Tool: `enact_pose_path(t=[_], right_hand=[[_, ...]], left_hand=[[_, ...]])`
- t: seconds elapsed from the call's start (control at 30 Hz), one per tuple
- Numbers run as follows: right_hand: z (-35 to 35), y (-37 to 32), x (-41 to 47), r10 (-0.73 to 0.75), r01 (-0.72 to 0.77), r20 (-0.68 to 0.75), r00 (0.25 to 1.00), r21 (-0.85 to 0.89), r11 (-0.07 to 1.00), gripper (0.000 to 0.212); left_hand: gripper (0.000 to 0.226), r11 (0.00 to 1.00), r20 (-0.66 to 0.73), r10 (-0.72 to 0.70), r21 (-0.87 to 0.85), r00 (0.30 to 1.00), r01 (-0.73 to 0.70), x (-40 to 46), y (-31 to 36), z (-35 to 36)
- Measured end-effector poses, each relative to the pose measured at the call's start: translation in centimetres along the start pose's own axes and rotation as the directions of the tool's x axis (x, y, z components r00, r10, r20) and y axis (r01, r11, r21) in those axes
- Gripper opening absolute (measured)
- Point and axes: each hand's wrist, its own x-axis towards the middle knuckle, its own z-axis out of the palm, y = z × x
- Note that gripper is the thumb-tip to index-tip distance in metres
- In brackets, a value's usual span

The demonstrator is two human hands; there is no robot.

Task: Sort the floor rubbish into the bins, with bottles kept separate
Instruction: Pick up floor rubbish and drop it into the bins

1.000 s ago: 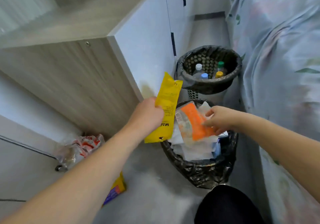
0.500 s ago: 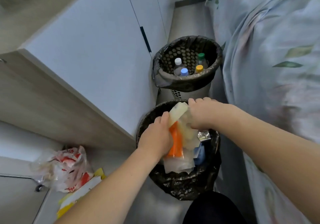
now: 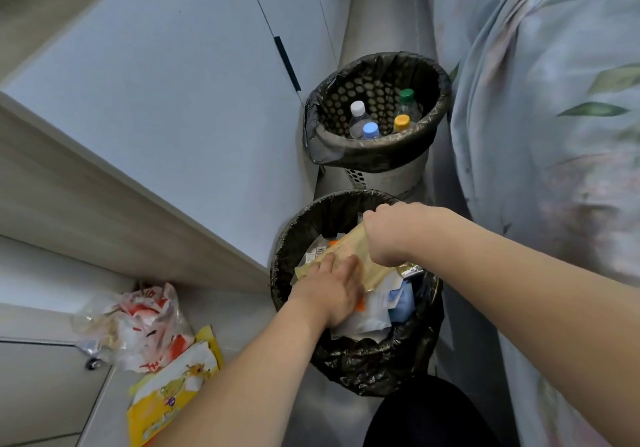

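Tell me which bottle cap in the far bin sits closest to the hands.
The blue cap. It sits lowest in the far bin, by the near rim, below the white cap; the yellow cap and green cap sit further back on the right.

Near bin [image 3: 294, 235]: my hands and heaped wrappers fill its mouth; I see open room only at the far rim.
Far bin [image 3: 377, 155]: its mouth is open above four upright bottles [image 3: 381, 117].
Left: the cabinet [image 3: 173, 100] hems me in.
Right: draped bedding [image 3: 536, 117] crowds both bins.
Floor, lower left: plastic bag [image 3: 138, 325] and yellow packet [image 3: 173, 387] lie there.
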Motion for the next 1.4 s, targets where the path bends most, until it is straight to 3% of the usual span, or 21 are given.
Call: enact_pose_path(t=[0.1,0.2,0.37,0.47,0.57,0.67,0.77,0.9,1.03,1.2,1.4], right_hand=[[0.2,-0.4,0.0,-0.022,0.022,-0.024,0.999,0.000,1.000,0.042],[0.2,-0.6,-0.3,-0.052,0.052,-0.063,0.997,0.011,0.999,0.041],[-0.3,-1.8,-0.9,-0.097,0.105,-0.090,0.991,0.083,0.991,0.045],[-1.2,-3.7,-1.8,-0.120,0.135,-0.080,0.990,0.213,0.968,0.044],[-1.6,-7.2,-2.4,-0.149,0.190,-0.164,0.975,0.273,0.943,0.043],[-1.1,-12.3,-1.7,-0.232,0.279,-0.204,0.951,0.248,0.928,0.044],[-0.1,-18.4,0.5,-0.328,0.361,-0.172,0.929,0.223,0.906,0.050],[1.6,-27.1,3.7,-0.417,0.431,-0.107,0.902,0.211,0.877,0.052],[5.7,-35.0,7.4,-0.452,0.441,0.012,0.892,0.202,0.874,0.051],[13.2,-41.4,13.1,-0.396,0.369,0.180,0.900,0.166,0.914,0.054],[18.7,-43.5,17.2,-0.200,0.158,0.252,0.947,0.179,0.971,0.082]], left_hand=[[0.068,0.999,-0.038,0.015,0.053,0.999,-0.013,-0.1,-0.1,-0.2],[0.061,0.999,-0.101,0.037,0.029,0.994,-0.034,-1.6,-0.3,-1.5],[0.053,0.991,-0.306,0.128,0.074,0.943,-0.110,-6.4,-2.7,-4.0],[0.044,0.995,-0.372,0.099,0.046,0.923,-0.088,-9.6,-5.9,-4.8],[0.046,0.999,-0.403,0.047,0.025,0.914,-0.041,-12.3,-10.6,-4.5],[0.054,0.997,-0.315,-0.010,0.065,0.949,0.032,-14.5,-16.2,-3.0],[0.048,0.987,-0.171,-0.118,0.088,0.978,0.134,-16.8,-22.3,-1.4],[0.050,0.942,-0.018,-0.331,0.062,0.944,0.331,-20.2,-30.2,2.8],[0.051,0.903,0.114,-0.426,0.002,0.897,0.429,-22.3,-35.8,10.1],[0.057,0.823,0.225,-0.489,-0.203,0.843,0.531,-21.8,-40.6,18.7],[0.068,0.764,0.119,-0.518,-0.381,0.847,0.521,-18.1,-44.8,23.8]])
